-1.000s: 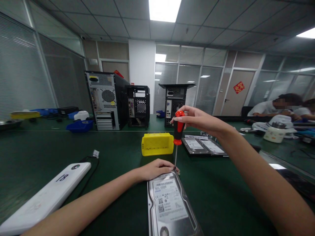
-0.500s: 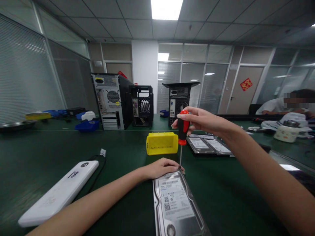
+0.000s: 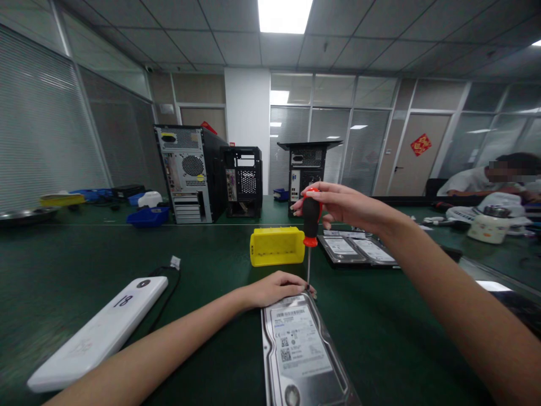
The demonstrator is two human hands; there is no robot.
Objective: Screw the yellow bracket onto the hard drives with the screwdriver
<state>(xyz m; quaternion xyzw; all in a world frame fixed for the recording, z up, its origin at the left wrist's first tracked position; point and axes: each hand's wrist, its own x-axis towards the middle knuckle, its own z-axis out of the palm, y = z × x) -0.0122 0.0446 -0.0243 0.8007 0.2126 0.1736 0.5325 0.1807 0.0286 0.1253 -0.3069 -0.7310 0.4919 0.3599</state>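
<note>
A silver hard drive (image 3: 298, 344) with a white label lies on the green table in front of me. My left hand (image 3: 276, 289) grips its far end, the fingers curled over that edge. From above, my right hand (image 3: 327, 206) holds the handle of a red and black screwdriver (image 3: 311, 220) with closed fingers. The screwdriver stands upright, its tip down at the drive's far right corner beside my left fingertips. The screw under the tip is too small to make out. Just beyond my left hand is a yellow bin (image 3: 276, 247) with small dark bits inside.
Several more hard drives (image 3: 340, 246) lie behind my right wrist. A white power bank (image 3: 101, 332) with a cable is on the left. Computer cases (image 3: 192, 175) stand at the back, near a blue bin (image 3: 147, 216). A person (image 3: 469, 180) sits at far right, behind a jar (image 3: 490, 226).
The screwdriver handle has turned a little in my right hand, showing more black and less red. My right fingers have shifted on its top. My left hand keeps its place on the drive.
</note>
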